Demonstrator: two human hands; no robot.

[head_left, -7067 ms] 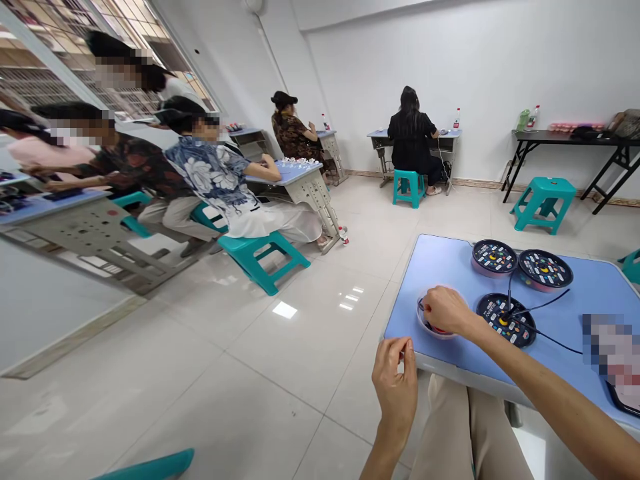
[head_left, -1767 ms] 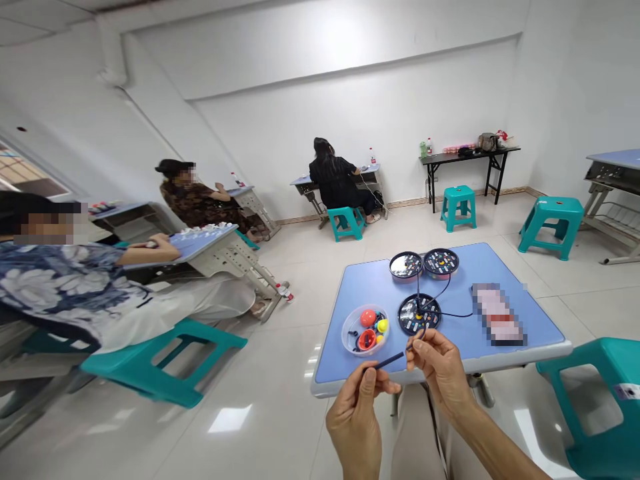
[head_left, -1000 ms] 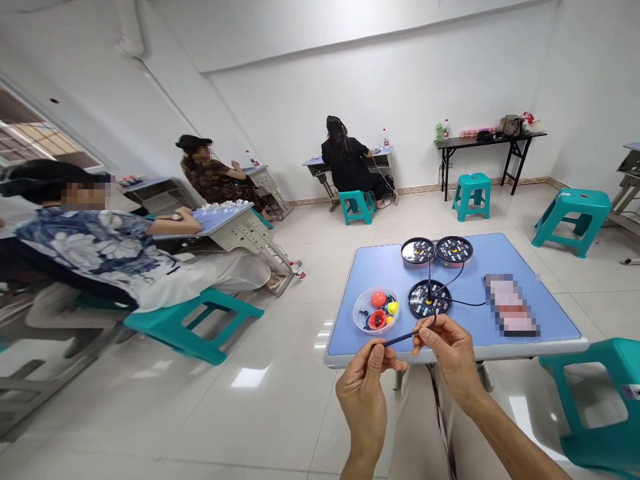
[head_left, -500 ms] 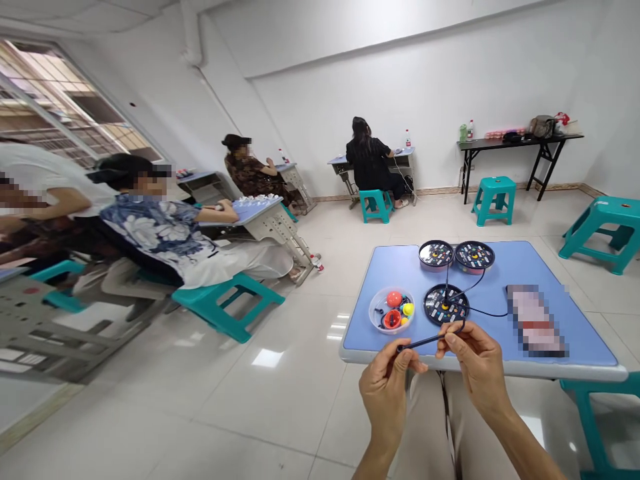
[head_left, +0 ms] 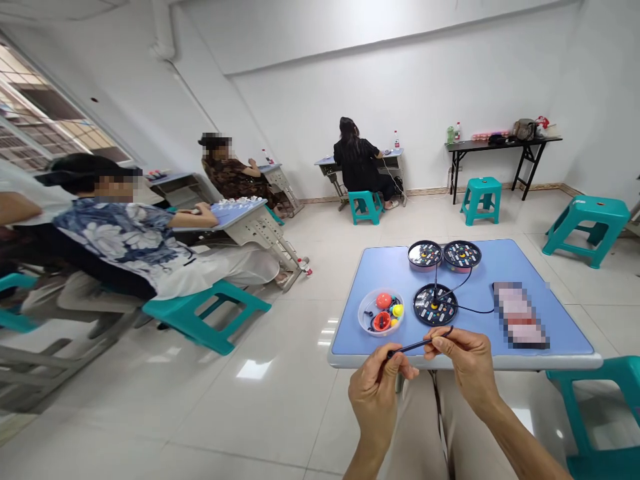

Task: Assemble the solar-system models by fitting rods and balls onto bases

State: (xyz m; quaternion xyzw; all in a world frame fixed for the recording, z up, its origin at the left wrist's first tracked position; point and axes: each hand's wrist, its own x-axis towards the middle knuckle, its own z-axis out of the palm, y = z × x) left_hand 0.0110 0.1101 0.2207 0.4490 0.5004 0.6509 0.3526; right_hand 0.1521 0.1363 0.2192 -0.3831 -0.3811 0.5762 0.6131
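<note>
Above the table's front edge, a thin black tube runs between my two hands. My left hand is closed on its left end with thumb and fingers. Farther right, my right hand pinches the other end, where a short curved black piece sticks up past the fingers. Just beyond the hands lies a round black disc with coloured spots, and thin black cords rise from its middle. Two similar round pieces stand side by side behind it. A clear plastic bowl holds red, yellow and dark small parts.
A phone, blurred out, lies on the right of the blue table. Teal stools stand to the right. At left, a person in a floral shirt sits at another desk. More people sit farther back.
The whole view has shifted, so the table and hands appear slightly farther left. Both hands keep their hold on the black tube, with little other change.
</note>
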